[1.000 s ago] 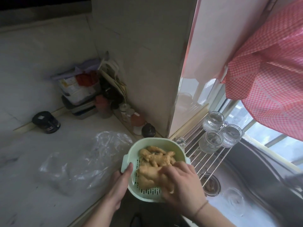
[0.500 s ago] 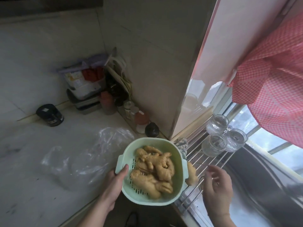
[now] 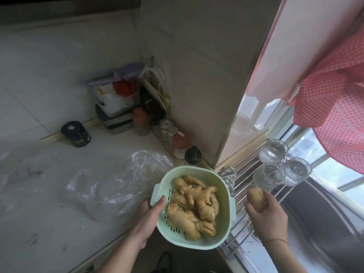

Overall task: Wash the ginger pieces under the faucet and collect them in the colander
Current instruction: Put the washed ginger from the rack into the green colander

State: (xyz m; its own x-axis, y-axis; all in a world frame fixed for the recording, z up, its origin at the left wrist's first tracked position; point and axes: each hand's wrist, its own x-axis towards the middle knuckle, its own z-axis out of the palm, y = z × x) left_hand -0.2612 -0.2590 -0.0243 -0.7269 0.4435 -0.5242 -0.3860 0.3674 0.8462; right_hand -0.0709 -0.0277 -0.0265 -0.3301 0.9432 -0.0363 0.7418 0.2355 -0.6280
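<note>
Your right hand (image 3: 266,211) was closed around a single ginger piece (image 3: 255,199), fingers wrapped under its lower half so that only the blunt upper end showed above your knuckles. Its long axis ran roughly along your fingers, lower end buried in the palm, free end pointing up and away from you toward the glass jars (image 3: 269,174) on the wire drying rack (image 3: 244,196).

Your left hand (image 3: 149,217) gripped the green colander (image 3: 222,186) by its near-left rim, thumb hooked over the edge and fingers beneath, holding it off the edge of the bench (image 3: 59,213). The remaining ginger pieces (image 3: 195,205) lay heaped inside, most with their long axes running from your left thumb toward the far side of the bowl.

The relation that mattered: the held piece sat just beyond the colander's right rim, apart from it, over the rack, with the sink basin (image 3: 315,223) farther off to the right of your right hand. No faucet or running water showed anywhere in view, so I judged the rinse was not yet under way and that the piece had to travel rightward, away from the colander, your right hand being the only one placed to carry it.
</note>
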